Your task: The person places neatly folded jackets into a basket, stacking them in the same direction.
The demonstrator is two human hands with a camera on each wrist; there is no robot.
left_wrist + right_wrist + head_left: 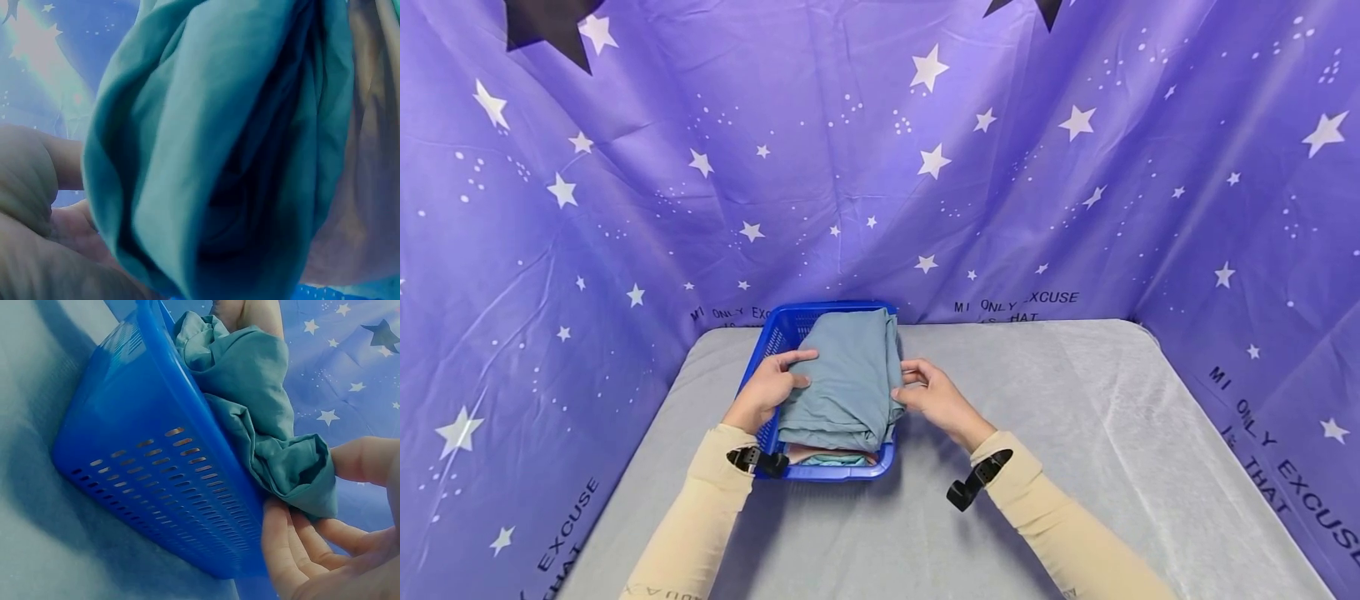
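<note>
A folded grey-blue garment [846, 375] lies across the top of a blue plastic basket [842, 473], its thick folds hanging loosely in the left wrist view. My left hand [766, 388] holds its left side, thumb and forefinger reaching onto the fabric. At the opposite edge my right hand [936, 400] pinches the cloth between thumb and fingers, just outside the basket rim; the right wrist view shows the folded edge [306, 472] in that grip. Under the garment, pinkish and teal fabric [831, 459] shows at the basket's near end.
The basket stands toward the back left of a table with a grey cloth cover [1037, 417]. A purple star-printed curtain [850, 167] rises behind and on both sides. Each wrist wears a black strap with a small camera [977, 479].
</note>
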